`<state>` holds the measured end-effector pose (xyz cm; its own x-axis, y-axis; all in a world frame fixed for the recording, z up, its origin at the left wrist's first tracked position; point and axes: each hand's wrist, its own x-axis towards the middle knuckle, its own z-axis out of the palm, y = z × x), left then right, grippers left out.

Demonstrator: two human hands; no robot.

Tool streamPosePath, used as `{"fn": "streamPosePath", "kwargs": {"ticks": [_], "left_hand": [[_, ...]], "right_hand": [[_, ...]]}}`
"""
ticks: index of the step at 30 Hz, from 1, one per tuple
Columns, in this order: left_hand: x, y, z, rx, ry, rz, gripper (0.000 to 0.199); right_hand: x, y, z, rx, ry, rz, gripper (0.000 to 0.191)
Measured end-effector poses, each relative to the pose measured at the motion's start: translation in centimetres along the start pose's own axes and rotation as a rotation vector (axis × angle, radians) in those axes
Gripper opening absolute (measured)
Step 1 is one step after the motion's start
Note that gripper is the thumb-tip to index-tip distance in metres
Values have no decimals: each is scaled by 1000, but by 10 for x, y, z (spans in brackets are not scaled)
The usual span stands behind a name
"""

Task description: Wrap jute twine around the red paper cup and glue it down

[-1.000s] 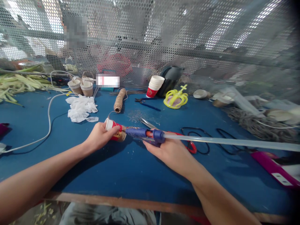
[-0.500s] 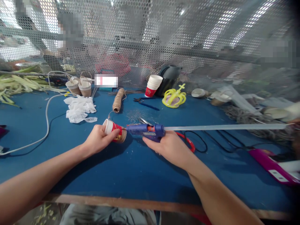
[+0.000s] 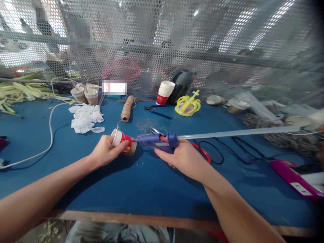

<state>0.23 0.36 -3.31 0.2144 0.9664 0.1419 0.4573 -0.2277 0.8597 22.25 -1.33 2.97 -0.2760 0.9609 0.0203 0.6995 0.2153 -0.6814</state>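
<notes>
A red and white paper cup (image 3: 126, 139) lies tipped on its side in my left hand (image 3: 105, 150), its mouth toward the left. Brown twine wraps the end near its base, and a strand runs up to a roll of twine (image 3: 127, 108). My right hand (image 3: 188, 158) is closed around a blue hot glue gun (image 3: 157, 141). The gun's nozzle meets the cup's side near the twine; whether glue is coming out cannot be seen. From the rear of the gun a long clear glue stick (image 3: 235, 133) sticks out to the right.
Behind the hands lie blue-handled pliers (image 3: 159, 113), red-handled scissors (image 3: 206, 156), a yellow crown (image 3: 187, 105) and stacked paper cups (image 3: 165, 92). White gloves (image 3: 86, 117) and twine-wrapped cups (image 3: 91, 96) are at left. A purple power strip (image 3: 295, 179) lies right, with black cords.
The glue stick's far end has swung slightly upward and left. The glue gun's nozzle has shifted a little along the cup's side. Both hands keep their hold.
</notes>
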Motion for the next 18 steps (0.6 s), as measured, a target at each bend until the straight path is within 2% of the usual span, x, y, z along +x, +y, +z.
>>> {"fn": "streamPosePath", "kwargs": {"ticks": [7,18], "left_hand": [[-1,-1,-1,78,-12,70,38],[0,-1,-1,64,-3,64,37]], "right_hand": [[4,2,2,29,2,47,24],[3,-1,1,48,-1,68,23]]}}
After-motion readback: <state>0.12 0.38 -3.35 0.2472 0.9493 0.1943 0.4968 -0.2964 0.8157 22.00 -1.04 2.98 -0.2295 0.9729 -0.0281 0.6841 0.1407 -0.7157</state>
